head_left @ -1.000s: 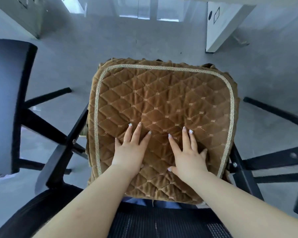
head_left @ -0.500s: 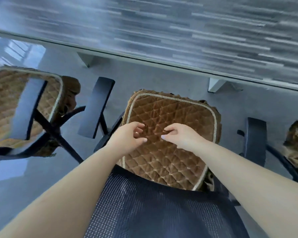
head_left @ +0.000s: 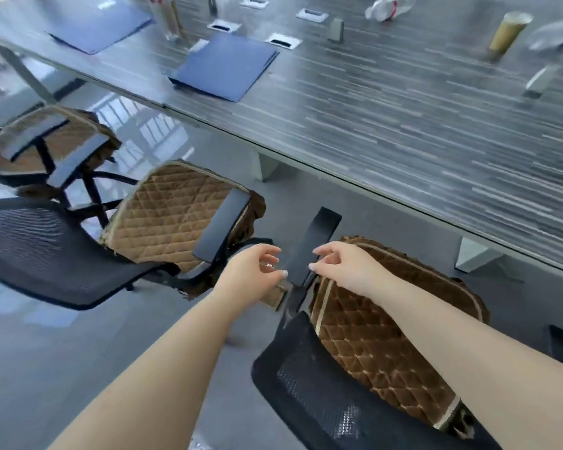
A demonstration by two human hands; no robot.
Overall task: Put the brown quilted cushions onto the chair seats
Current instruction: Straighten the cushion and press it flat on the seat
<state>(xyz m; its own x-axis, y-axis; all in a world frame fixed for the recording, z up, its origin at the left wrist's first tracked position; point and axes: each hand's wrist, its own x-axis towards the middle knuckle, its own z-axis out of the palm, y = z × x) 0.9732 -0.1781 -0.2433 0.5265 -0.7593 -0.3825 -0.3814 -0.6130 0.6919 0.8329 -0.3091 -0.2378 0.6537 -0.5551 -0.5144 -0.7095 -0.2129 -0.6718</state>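
Three chairs each holding cushions, hands empty

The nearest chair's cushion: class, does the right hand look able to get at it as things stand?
Probably yes. The right hand hangs just above the cushion near its left edge, fingers loose and empty, with nothing between them. The armrest stands to its left.

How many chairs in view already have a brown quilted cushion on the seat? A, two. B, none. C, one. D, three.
D: the near cushion, the middle cushion and the far cushion each lie on a chair seat.
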